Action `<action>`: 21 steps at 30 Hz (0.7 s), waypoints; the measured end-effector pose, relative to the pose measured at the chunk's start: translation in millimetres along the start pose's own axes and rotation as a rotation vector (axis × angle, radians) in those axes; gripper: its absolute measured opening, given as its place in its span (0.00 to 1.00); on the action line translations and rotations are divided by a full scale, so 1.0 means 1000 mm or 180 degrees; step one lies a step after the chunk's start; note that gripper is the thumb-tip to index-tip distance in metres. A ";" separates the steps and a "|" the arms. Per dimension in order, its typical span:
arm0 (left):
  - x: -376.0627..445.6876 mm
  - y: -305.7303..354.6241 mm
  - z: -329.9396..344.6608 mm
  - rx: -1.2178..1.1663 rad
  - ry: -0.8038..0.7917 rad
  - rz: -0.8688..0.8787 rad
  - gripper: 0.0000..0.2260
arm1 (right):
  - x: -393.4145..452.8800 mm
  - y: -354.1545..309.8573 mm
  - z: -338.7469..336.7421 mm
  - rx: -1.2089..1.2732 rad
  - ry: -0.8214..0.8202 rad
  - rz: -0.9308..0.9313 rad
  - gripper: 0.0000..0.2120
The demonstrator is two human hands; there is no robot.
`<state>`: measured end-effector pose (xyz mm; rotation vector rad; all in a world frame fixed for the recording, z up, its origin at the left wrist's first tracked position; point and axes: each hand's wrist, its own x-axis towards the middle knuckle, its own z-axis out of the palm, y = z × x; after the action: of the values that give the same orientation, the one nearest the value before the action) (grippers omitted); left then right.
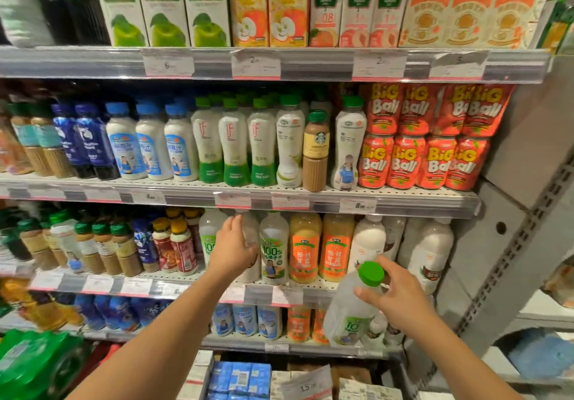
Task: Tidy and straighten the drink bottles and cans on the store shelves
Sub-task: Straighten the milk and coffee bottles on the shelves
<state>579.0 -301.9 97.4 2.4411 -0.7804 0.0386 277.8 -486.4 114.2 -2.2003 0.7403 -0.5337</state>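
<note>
My left hand (231, 249) grips a clear coconut-water bottle (251, 231) standing on the third shelf, between two like bottles with "100%" labels (274, 249). My right hand (400, 298) holds another clear bottle with a green cap (352, 309) by its neck, tilted and lifted off the shelf, in front of the lower shelf edge. Two orange-labelled juice bottles (306, 249) and white milk bottles (430, 253) stand to the right on the same shelf.
The shelf above holds white, blue and green-capped bottles, a brown coffee bottle (316, 151) and stacked red "Big Ball" cans (405, 161). Cartons fill the top shelf. A grey upright post (509, 263) borders the right side. Boxes sit near the floor.
</note>
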 end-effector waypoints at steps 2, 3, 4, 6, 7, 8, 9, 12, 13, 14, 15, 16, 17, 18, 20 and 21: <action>0.018 -0.007 0.001 -0.0065 0.0201 -0.0041 0.28 | 0.006 -0.005 0.007 0.0047 0.0043 0.0020 0.30; 0.026 -0.010 0.001 -0.0074 0.0260 -0.0065 0.24 | 0.008 -0.008 0.009 0.0067 0.0056 0.0004 0.28; 0.033 -0.012 0.001 -0.0060 0.0286 -0.0096 0.20 | 0.010 -0.010 0.012 0.0071 0.0073 0.0006 0.28; 0.045 -0.014 0.001 0.0042 0.0268 -0.0157 0.17 | 0.014 -0.010 0.017 0.0065 0.0087 0.0036 0.26; 0.048 -0.014 -0.001 0.0084 0.0242 -0.0176 0.16 | 0.016 -0.010 0.020 0.0069 0.0086 0.0006 0.23; 0.051 -0.014 -0.002 0.0106 0.0215 -0.0180 0.15 | 0.017 -0.011 0.022 0.0041 0.0076 -0.0017 0.20; 0.055 -0.014 -0.001 0.0116 0.0170 -0.0184 0.14 | 0.018 -0.012 0.025 0.0040 0.0081 -0.0035 0.18; 0.069 -0.021 0.003 0.0027 0.0007 -0.0110 0.16 | 0.022 -0.013 0.035 0.0062 0.0121 -0.0040 0.18; 0.074 -0.024 0.004 -0.0040 -0.0025 -0.0082 0.17 | 0.024 -0.014 0.038 0.0071 0.0128 -0.0027 0.18; 0.078 -0.027 0.004 -0.0084 -0.0032 -0.0051 0.17 | 0.024 -0.015 0.041 0.0088 0.0126 -0.0018 0.18; 0.080 -0.030 0.004 -0.0108 -0.0050 -0.0028 0.18 | 0.026 -0.017 0.044 0.0107 0.0094 -0.0022 0.17; 0.081 -0.032 0.003 -0.0148 -0.0047 -0.0004 0.18 | 0.027 -0.020 0.047 0.0122 0.0054 -0.0014 0.16; 0.080 -0.032 0.001 -0.0236 -0.0036 0.0006 0.18 | 0.028 -0.021 0.050 0.0115 0.0030 -0.0030 0.15; 0.077 -0.031 -0.002 -0.0364 -0.0028 0.0020 0.18 | 0.029 -0.024 0.053 0.0103 0.0012 -0.0031 0.14; 0.064 -0.030 -0.006 -0.0590 -0.0067 0.0056 0.17 | 0.033 -0.028 0.060 0.0093 -0.0003 -0.0040 0.15; 0.055 -0.031 -0.007 -0.0723 -0.0094 0.0083 0.16 | 0.035 -0.031 0.063 0.0068 -0.0018 -0.0049 0.15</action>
<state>642.0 -306.3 98.0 2.2214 -0.7848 -0.0726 350.7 -458.8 102.3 -2.1887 0.7121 -0.5405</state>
